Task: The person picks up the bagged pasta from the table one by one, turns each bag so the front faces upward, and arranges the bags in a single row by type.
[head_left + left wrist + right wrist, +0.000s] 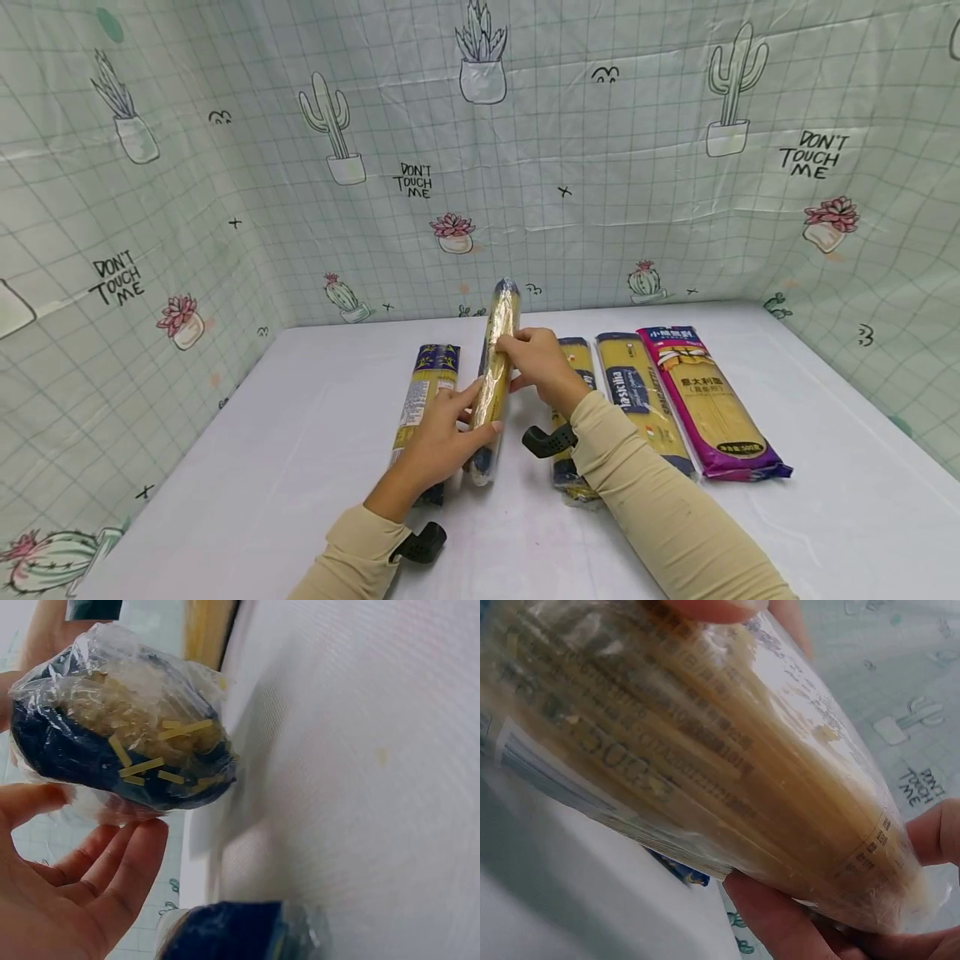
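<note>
Both hands hold a clear-wrapped spaghetti pack (492, 387) tilted on its narrow edge above the white table. My left hand (435, 437) grips its near end, thumb on one side and fingers on the other. Farther up, my right hand (547, 367) pinches it between thumb and fingers. In the left wrist view the pack's crumpled dark blue end (120, 742) faces the camera, with yellow pasta shapes printed on it. Printed text and pale strands show through the wrapper (705, 765) in the right wrist view. Left of it lies another spaghetti pack (429, 390), partly behind my left hand.
Right of my hands lie a yellow and blue spaghetti pack (576, 357) partly under the right forearm, a similar pack (636, 387), and a purple and pink pack (708, 392). A patterned cloth wall (525, 208) stands behind the white table (300, 417).
</note>
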{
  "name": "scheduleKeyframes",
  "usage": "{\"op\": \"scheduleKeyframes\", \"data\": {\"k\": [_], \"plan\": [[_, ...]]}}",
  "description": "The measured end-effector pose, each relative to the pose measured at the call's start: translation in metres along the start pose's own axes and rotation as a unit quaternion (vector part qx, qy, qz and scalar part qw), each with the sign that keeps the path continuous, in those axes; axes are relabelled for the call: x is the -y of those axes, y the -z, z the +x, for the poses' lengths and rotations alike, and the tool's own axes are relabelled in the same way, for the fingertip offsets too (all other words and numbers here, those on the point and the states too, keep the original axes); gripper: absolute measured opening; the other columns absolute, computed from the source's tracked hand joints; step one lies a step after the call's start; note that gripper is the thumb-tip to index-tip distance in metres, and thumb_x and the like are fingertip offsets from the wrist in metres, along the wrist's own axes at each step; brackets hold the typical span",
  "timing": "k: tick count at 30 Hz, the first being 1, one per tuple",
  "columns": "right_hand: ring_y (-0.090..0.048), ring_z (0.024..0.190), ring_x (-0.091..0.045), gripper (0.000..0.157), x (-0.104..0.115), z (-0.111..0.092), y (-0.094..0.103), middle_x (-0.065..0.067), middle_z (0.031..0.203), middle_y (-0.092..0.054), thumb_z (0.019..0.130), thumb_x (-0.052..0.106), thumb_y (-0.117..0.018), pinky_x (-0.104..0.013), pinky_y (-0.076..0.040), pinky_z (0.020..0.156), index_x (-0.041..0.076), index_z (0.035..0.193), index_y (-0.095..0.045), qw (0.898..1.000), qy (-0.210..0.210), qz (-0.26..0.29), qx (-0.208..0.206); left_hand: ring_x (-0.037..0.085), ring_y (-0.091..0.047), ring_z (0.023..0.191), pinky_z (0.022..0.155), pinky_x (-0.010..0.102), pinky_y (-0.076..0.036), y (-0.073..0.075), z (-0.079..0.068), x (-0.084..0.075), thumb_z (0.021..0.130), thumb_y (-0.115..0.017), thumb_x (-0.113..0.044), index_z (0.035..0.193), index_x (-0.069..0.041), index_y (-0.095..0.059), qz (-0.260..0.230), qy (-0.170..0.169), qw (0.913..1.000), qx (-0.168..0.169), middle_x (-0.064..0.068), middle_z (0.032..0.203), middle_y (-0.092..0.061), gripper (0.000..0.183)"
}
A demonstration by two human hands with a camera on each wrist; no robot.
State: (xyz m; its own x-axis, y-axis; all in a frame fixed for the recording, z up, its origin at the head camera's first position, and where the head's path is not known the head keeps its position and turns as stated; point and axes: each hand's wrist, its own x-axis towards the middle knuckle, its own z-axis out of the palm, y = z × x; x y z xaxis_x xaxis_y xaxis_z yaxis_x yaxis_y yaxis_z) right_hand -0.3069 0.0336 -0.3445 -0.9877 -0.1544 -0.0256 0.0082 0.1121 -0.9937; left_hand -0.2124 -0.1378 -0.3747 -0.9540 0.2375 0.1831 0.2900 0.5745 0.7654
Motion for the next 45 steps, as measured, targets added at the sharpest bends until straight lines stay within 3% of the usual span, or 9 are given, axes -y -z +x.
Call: {"op": "scheduleKeyframes", "data": {"k": [8,15,18,21,24,29,33,39,45], "plan": [[-0.067,0.092,-0.030,0.044,0.005,-0.001,0.007,-0.024,0.114,-0.063,0.093,0.017,-0.056,-0.040,-0.060,0.065,-0.007,0.129,-0.059,1.000,-0.007,0.027,-0.002,0.027,-0.060,0.105,0.078,0.038,-0.054,0.001,0.001,-0.001,0.097,-0.066,-0.036,0.153,-0.018,-0.044,-0.069,0.008,0.9975,-0.013,0.015,0.119,-0.053,0.063],[-0.067,0.088,-0.026,0.040,0.013,0.000,0.012,-0.021,0.110,-0.065,0.092,0.015,-0.057,-0.039,-0.060,0.067,-0.006,0.125,-0.062,0.998,-0.014,0.062,-0.006,0.026,-0.060,0.104,0.078,0.035,-0.057,0.001,0.003,0.001,0.102,-0.058,-0.029,0.147,-0.012,-0.050,-0.171,0.047,0.9835,-0.037,0.015,0.122,-0.057,0.048],[-0.066,0.089,-0.026,0.042,0.015,0.000,0.014,-0.021,0.111,-0.064,0.092,0.015,-0.057,-0.038,-0.060,0.069,-0.007,0.128,-0.060,0.998,-0.016,0.064,-0.004,0.026,-0.061,0.106,0.079,0.037,-0.056,0.002,0.004,0.002,0.104,-0.054,-0.033,0.145,-0.007,-0.050,-0.181,0.059,0.9815,-0.021,0.015,0.123,-0.060,0.049],[-0.066,0.090,-0.026,0.042,0.015,0.001,0.016,-0.022,0.112,-0.064,0.093,0.014,-0.056,-0.038,-0.060,0.071,-0.008,0.128,-0.059,0.998,-0.018,0.067,-0.001,0.025,-0.062,0.105,0.082,0.038,-0.055,0.002,0.003,0.004,0.105,-0.050,-0.040,0.145,-0.003,-0.049,-0.197,0.079,0.9771,0.018,0.015,0.122,-0.061,0.054],[-0.066,0.090,-0.025,0.041,0.015,0.001,0.017,-0.022,0.111,-0.063,0.093,0.014,-0.055,-0.038,-0.059,0.071,-0.010,0.126,-0.059,0.997,-0.017,0.071,0.002,0.021,-0.063,0.100,0.082,0.035,-0.054,0.001,0.003,0.007,0.105,-0.046,-0.041,0.141,0.002,-0.050,-0.256,0.106,0.9586,0.067,0.013,0.116,-0.064,0.056],[-0.066,0.094,-0.027,0.041,0.016,0.000,0.019,-0.023,0.115,-0.062,0.094,0.015,-0.053,-0.038,-0.059,0.074,-0.011,0.125,-0.059,0.996,-0.018,0.081,0.014,0.016,-0.063,0.091,0.077,0.030,-0.052,0.003,0.003,0.008,0.103,-0.043,-0.032,0.130,0.004,-0.049,-0.374,0.131,0.9093,0.128,0.008,0.106,-0.065,0.046],[-0.066,0.102,-0.030,0.043,0.013,0.003,0.021,-0.024,0.120,-0.061,0.095,0.016,-0.052,-0.039,-0.059,0.076,-0.011,0.129,-0.056,0.995,-0.021,0.095,0.023,0.016,-0.062,0.089,0.075,0.029,-0.051,0.005,0.003,0.007,0.100,-0.043,-0.023,0.130,0.001,-0.048,-0.408,0.124,0.8946,0.134,0.004,0.104,-0.064,0.039],[-0.066,0.104,-0.032,0.049,0.011,0.007,0.023,-0.025,0.123,-0.059,0.095,0.015,-0.049,-0.039,-0.059,0.077,-0.012,0.135,-0.048,0.993,-0.030,0.108,0.034,0.016,-0.065,0.090,0.077,0.030,-0.053,0.004,0.003,0.006,0.100,-0.049,-0.021,0.127,0.001,-0.049,-0.402,0.110,0.9010,0.120,0.007,0.107,-0.064,0.035],[-0.065,0.097,-0.026,0.048,0.011,0.008,0.024,-0.021,0.119,-0.058,0.093,0.013,-0.047,-0.037,-0.059,0.074,-0.011,0.135,-0.047,0.992,-0.046,0.105,0.047,0.015,-0.067,0.092,0.078,0.029,-0.054,-0.001,0.001,0.002,0.099,-0.054,-0.018,0.128,0.006,-0.047,-0.373,0.099,0.9187,0.082,0.010,0.110,-0.067,0.039]]}}
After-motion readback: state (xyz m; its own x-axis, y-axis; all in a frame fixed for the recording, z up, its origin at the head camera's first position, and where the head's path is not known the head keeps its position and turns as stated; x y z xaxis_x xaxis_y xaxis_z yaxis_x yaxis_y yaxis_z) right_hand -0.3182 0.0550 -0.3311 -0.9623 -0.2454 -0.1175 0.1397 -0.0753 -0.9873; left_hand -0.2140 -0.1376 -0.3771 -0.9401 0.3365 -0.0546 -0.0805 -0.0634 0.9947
